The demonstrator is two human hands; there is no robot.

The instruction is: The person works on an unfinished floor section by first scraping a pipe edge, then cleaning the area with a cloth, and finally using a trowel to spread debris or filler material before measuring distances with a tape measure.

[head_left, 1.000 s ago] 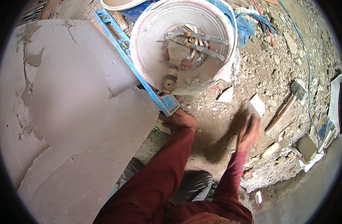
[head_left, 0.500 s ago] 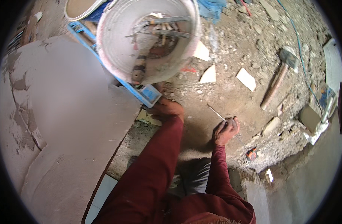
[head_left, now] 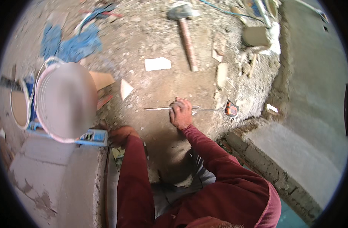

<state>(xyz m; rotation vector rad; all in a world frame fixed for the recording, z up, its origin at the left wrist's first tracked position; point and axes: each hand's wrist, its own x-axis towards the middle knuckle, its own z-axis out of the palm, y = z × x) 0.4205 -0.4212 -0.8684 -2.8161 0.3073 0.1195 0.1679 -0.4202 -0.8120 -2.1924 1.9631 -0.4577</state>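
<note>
My right hand (head_left: pixel 181 113) rests low over the dirt floor, its fingers bent round a thin pale rod (head_left: pixel 157 109) that lies crosswise. On the other side of the hand, a fine line runs toward an orange and black tape measure (head_left: pixel 231 109); I cannot tell whether it is the tape blade. My left hand (head_left: pixel 122 133) is down beside the end of a blue spirit level (head_left: pixel 97 137), its fingers in shadow and mostly hidden. The level passes along the near side of a pale bucket (head_left: pixel 38 102), whose inside is blurred.
A hammer (head_left: pixel 187 43) lies ahead, near broken tile pieces (head_left: pixel 157 64). Blue gloves (head_left: pixel 79 43) lie at the far left. A raised grey slab (head_left: pixel 73 178) borders the left side, and a rough masonry edge (head_left: pixel 272 176) runs along the right.
The view has swung to the right, so the bucket and level now sit farther left. My right hand still holds the rod, which now appears level across the view.
</note>
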